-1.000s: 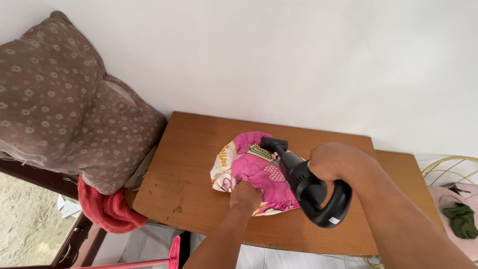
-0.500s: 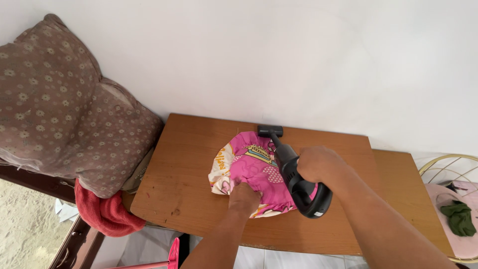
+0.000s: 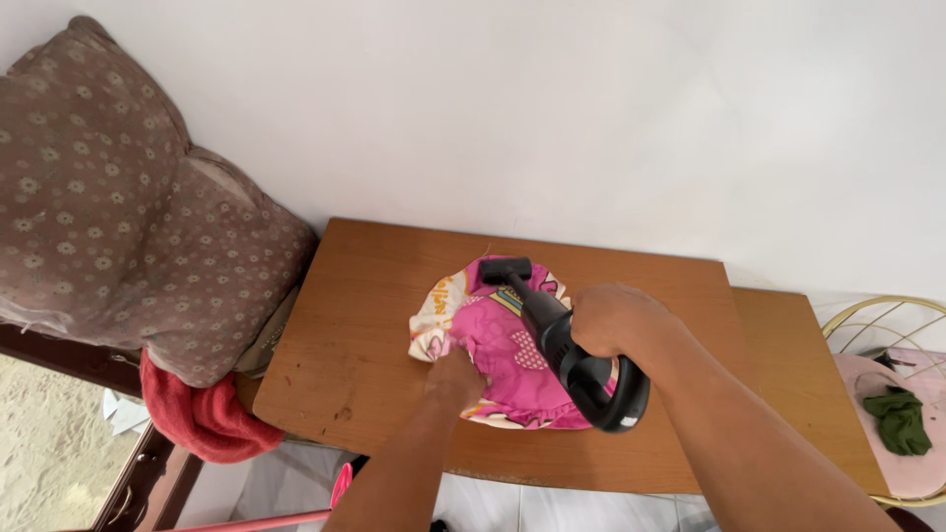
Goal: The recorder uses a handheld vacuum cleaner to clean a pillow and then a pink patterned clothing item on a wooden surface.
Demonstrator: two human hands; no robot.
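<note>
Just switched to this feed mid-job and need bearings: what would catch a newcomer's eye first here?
The bright pink printed cloth lies bunched in the middle of the brown wooden table. The left hand presses on its near edge, and the right hand grips a black handheld appliance whose head rests on the cloth's far side. At far left, brown patterned cushions lean on the white wall, above a red cloth.

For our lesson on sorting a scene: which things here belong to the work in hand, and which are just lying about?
In the work:
- pink patterned cloth, pressed down by the left hand
- black handheld appliance, in the right hand
- wooden table

Lying about:
- brown cushions
- red cloth
- green cloth in a wire basket
</note>
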